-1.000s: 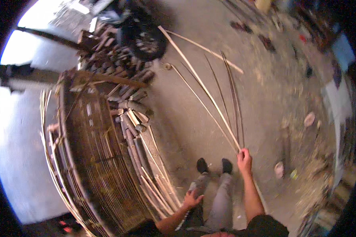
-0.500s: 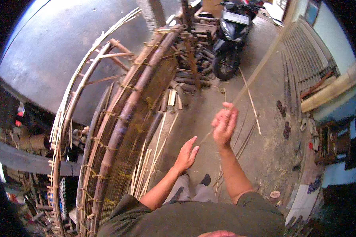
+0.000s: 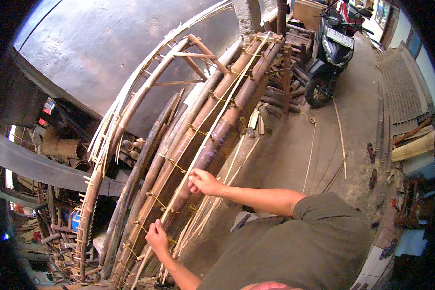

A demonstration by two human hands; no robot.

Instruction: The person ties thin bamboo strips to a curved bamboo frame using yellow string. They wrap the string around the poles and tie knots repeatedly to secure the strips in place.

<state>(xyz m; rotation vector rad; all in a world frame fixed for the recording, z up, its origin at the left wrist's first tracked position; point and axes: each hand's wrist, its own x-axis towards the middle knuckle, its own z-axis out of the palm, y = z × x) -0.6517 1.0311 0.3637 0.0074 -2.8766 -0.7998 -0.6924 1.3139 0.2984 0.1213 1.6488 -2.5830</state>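
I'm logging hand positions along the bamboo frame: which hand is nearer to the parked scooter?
Right. The right hand grips the pale bamboo strip partway up the frame, closer to the scooter. The left hand holds the strip lower down, farther from the scooter.

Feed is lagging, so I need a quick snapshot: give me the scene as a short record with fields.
left hand: grips the pale bamboo strip low down
right hand: pinches the same strip higher up
strip: lies along the curved bamboo frame
frame: brown poles bound with ties
background: parked scooter, loose strips on concrete floor
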